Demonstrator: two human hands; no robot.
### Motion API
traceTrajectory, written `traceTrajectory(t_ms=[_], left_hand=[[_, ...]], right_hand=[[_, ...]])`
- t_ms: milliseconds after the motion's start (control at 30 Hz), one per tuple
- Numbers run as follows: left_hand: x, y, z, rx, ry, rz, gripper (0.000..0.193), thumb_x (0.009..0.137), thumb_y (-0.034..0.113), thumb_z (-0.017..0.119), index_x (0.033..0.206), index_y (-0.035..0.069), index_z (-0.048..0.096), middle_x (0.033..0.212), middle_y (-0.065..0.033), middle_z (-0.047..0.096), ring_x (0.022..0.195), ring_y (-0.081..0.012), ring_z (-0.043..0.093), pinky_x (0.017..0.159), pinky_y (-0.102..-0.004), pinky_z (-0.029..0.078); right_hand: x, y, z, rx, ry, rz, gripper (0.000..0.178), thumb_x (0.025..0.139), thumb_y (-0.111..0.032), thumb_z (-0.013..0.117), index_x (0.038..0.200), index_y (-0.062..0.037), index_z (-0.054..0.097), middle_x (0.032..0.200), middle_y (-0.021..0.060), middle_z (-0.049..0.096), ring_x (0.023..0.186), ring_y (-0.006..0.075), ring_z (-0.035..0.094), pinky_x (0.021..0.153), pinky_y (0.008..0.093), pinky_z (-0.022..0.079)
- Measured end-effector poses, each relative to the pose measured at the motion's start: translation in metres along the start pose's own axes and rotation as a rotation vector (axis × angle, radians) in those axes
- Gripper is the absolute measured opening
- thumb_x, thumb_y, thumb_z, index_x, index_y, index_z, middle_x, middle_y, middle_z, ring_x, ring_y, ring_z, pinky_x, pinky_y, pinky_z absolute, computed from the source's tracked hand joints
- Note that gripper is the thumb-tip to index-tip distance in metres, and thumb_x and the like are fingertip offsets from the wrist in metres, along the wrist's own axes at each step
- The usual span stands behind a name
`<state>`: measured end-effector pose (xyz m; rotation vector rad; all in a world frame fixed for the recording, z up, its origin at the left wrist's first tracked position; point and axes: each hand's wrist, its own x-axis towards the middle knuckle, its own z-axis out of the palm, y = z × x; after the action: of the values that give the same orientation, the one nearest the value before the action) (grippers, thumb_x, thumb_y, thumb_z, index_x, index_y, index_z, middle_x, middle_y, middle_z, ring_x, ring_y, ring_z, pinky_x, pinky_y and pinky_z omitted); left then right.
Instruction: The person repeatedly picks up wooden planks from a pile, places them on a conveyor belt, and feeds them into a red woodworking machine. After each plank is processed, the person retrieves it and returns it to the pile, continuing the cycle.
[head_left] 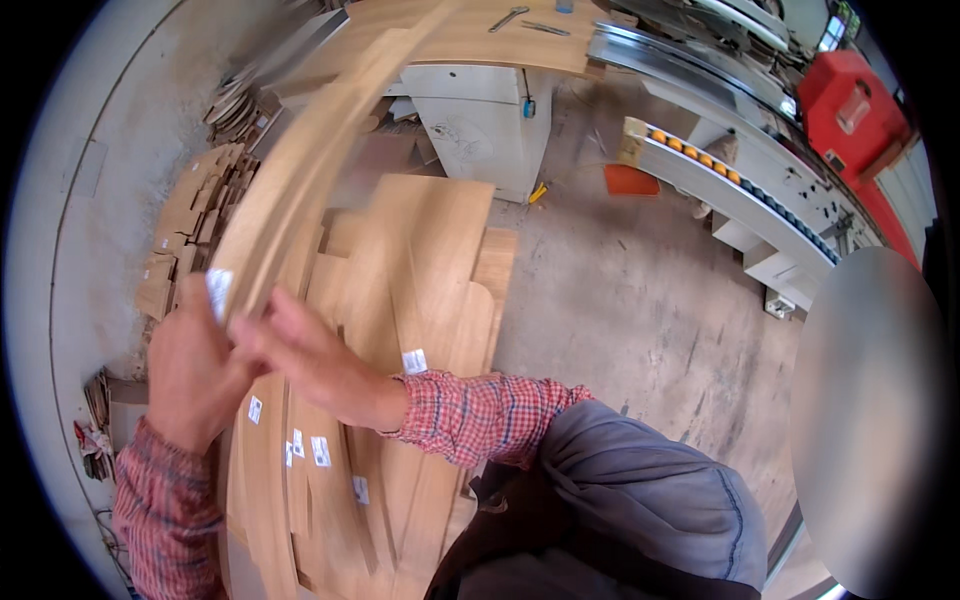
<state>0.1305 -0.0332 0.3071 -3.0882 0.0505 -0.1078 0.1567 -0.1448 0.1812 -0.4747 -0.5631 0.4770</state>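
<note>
Long light-brown wooden boards (300, 165) are held together at their near end, slanting up and away toward the workbench. My left hand (190, 370) is closed around that end, beside a white label (219, 290). From the right, my right hand (320, 365) closes on the same end, its fingertips near the left hand; both are slightly blurred. Beneath the hands lies a pile of flat wooden panels (435, 225), some with curved edges and several with white labels (319, 451). The hands and held boards cover part of this pile.
A workbench (440, 85) with a wooden top and a wrench (509, 18) stands ahead. Far right is a machine with a roller rail (740, 185) and a red housing (850, 115). Stacked offcuts (190, 215) line the left wall. An orange-red piece (631, 180) lies on the floor.
</note>
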Motion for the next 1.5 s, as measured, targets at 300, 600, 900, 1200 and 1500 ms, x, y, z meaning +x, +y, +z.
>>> traceTrajectory(t_ms=[300, 600, 900, 1200, 1500], left_hand=[[0.021, 0.178, -0.008, 0.222, 0.258, 0.348, 0.051, 0.081, 0.028, 0.074, 0.112, -0.003, 0.047, 0.098, -0.0254, 0.067, 0.086, -0.0449, 0.067, 0.070, -0.0516, 0.054], [0.025, 0.310, -0.078, 0.137, -0.074, 0.473, 0.047, 0.082, 0.025, 0.065, 0.120, -0.002, 0.065, 0.106, -0.0254, 0.072, 0.095, -0.0401, 0.071, 0.083, -0.0448, 0.057], [-0.006, 0.168, -0.014, -0.096, 0.210, 0.079, 0.063, 0.089, 0.044, 0.067, 0.132, 0.000, 0.055, 0.122, -0.0280, 0.063, 0.114, -0.0417, 0.062, 0.095, -0.0479, 0.051], [-0.154, -0.090, 0.319, -0.067, -0.150, -0.566, 0.089, 0.076, 0.062, 0.076, 0.135, 0.001, 0.054, 0.130, -0.0267, 0.061, 0.122, -0.0412, 0.058, 0.102, -0.0496, 0.049], [-0.230, -0.132, 0.362, -0.110, -0.059, -0.517, 0.095, 0.081, 0.042, 0.079, 0.153, 0.000, 0.032, 0.149, -0.0357, 0.038, 0.136, -0.0499, 0.042, 0.111, -0.0520, 0.040]], right_hand=[[-0.040, -0.134, -0.047, 0.323, 0.484, -0.135, 0.026, 0.092, -0.024, 0.073, 0.106, -0.0028, 0.069, 0.106, 0.0049, 0.069, 0.095, 0.0143, 0.064, 0.081, 0.0317, 0.054], [-0.065, -0.282, -0.157, 0.161, 0.327, -0.077, 0.043, 0.102, -0.033, 0.059, 0.132, -0.0018, 0.058, 0.126, 0.0162, 0.068, 0.118, 0.0297, 0.066, 0.102, 0.0479, 0.054], [-0.055, -0.418, -0.222, -0.097, 0.541, -0.277, 0.039, 0.094, -0.018, 0.073, 0.126, -0.0003, 0.060, 0.118, 0.0137, 0.070, 0.107, 0.0298, 0.070, 0.093, 0.0452, 0.060], [-0.073, -0.521, -0.242, -0.497, 0.431, -0.366, 0.037, 0.094, -0.023, 0.074, 0.124, -0.0039, 0.062, 0.112, 0.0099, 0.071, 0.099, 0.0254, 0.071, 0.088, 0.0423, 0.060], [-0.094, -0.492, -0.185, -1.086, 0.443, -0.268, 0.030, 0.090, -0.027, 0.076, 0.109, -0.0057, 0.067, 0.089, -0.0010, 0.065, 0.077, 0.0102, 0.062, 0.069, 0.0284, 0.053]])
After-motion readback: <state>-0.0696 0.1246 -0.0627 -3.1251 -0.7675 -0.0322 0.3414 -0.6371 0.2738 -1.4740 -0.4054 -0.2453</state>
